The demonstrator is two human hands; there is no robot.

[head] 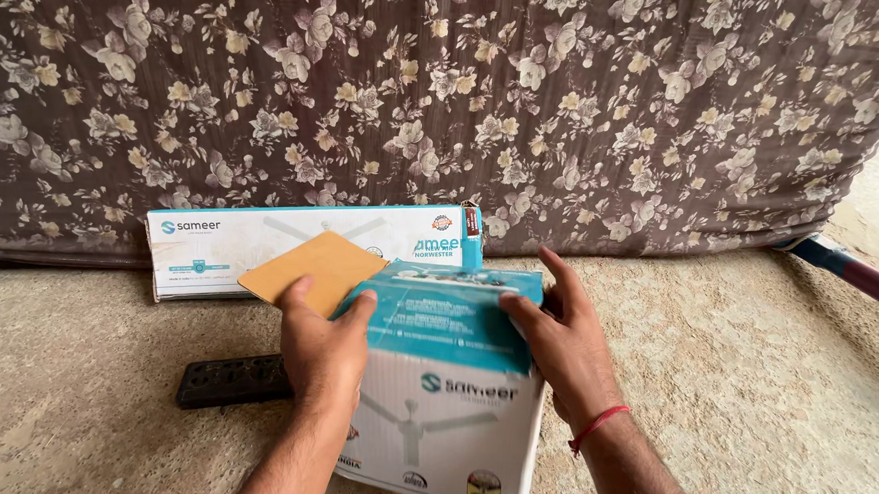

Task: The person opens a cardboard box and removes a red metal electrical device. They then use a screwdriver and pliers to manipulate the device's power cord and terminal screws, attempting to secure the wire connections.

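Carpet floor (766, 385), floral mattress (561, 105) bkgd.

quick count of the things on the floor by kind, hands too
Fan cartons: 2, a square box held by both hands and a long flat box behind it
Black power strip: 1
Hands: 2, left hand, right hand
Total: 5

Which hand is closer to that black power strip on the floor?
Left. The left hand grips the fan box just right of the black power strip; the right hand holds the box's far side.
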